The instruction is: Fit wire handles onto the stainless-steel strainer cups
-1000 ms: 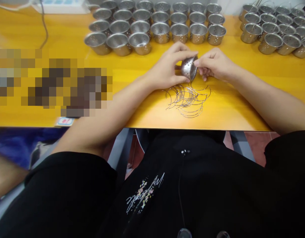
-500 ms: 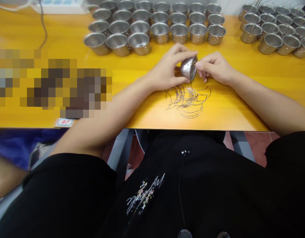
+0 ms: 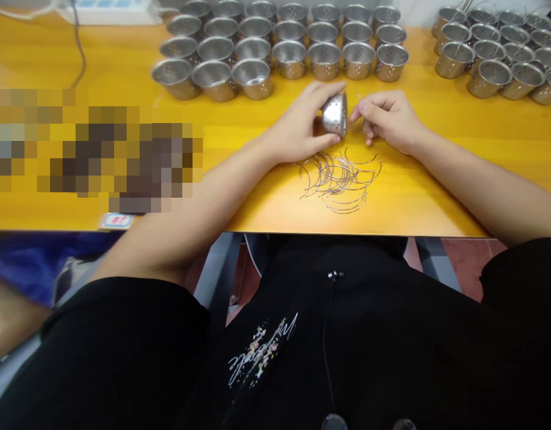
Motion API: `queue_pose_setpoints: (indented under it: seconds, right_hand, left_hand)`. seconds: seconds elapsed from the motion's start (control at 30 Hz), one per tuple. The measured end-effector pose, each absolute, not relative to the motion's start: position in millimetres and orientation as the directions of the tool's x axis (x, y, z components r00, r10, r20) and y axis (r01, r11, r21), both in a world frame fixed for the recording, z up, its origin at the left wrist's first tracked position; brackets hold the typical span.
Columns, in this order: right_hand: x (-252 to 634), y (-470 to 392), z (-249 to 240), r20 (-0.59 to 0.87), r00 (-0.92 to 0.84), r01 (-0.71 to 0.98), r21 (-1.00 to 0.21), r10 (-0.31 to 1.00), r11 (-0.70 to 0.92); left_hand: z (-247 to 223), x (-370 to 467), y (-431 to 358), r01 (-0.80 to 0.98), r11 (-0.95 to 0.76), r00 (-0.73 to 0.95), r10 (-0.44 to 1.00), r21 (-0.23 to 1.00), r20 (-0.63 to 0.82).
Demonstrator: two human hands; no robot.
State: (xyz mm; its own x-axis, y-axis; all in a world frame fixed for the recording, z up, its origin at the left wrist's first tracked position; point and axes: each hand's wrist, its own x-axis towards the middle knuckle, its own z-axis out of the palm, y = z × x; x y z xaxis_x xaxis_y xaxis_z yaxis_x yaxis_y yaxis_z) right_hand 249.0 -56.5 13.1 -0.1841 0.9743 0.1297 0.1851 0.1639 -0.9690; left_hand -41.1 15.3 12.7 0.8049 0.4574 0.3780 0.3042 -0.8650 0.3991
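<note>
My left hand [image 3: 300,122] is closed round a small perforated metal cup [image 3: 333,114], thumb below and fingers above. The cup lies on its side, its mouth turned toward the right. Just beyond that rim, my right hand [image 3: 387,119] is closed in a pinch, with a thin wire faintly showing at the fingertips; much of the wire cannot be made out. Below both hands, a loose pile of curved metal wires [image 3: 340,179] is spread over the yellow table [image 3: 419,206].
Rows of similar perforated cups [image 3: 324,58] stand at the back. More cups [image 3: 488,77], with wires on some, stand at the back right. A white power strip [image 3: 114,11] and a grey cable [image 3: 78,45] are at the back left. A blurred-out patch covers the left side.
The cup has turned and shifted slightly left in my left hand. My right fingers have come away from its rim and now sit a little apart from it.
</note>
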Motion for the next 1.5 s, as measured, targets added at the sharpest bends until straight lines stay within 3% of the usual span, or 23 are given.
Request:
queue_pose_setpoints:
  seconds: [0.17,0.33,0.53,0.77,1.37,1.5]
  right_hand:
    - [248.5,-61.7,16.4,0.126,-0.196,0.230,-0.958,0.973,0.170]
    - [249.2,-62.2,15.5,0.168,-0.205,0.180,-0.962,0.964,0.206]
    - [252.5,-60.9,16.7,0.169,-0.231,0.200,-0.955,0.958,0.217]
    - [254.9,-62.0,19.3,0.226,-0.251,0.253,-0.923,0.941,0.289]
    - [243.5,-71.1,20.5,0.282,-0.236,0.454,-0.815,0.930,0.362]
    - [241.4,-71.8,22.8,0.317,-0.242,0.570,-0.718,0.917,0.399]
  left_hand:
    - [21.7,-39.9,7.2,0.351,-0.868,0.848,0.454,0.352,0.273]
    - [25.0,-40.3,0.4,0.330,-0.804,0.784,0.526,0.495,0.331]
    - [22.2,-43.1,5.0,0.287,-0.786,0.816,0.501,0.548,0.290]
    - [3.0,-36.9,31.1,0.186,-0.716,0.664,0.596,0.673,0.452]
    - [17.2,-33.7,9.4,0.145,-0.749,0.638,0.570,0.646,0.518]
    - [16.4,-33.2,11.5,0.151,-0.771,0.651,0.548,0.619,0.525]
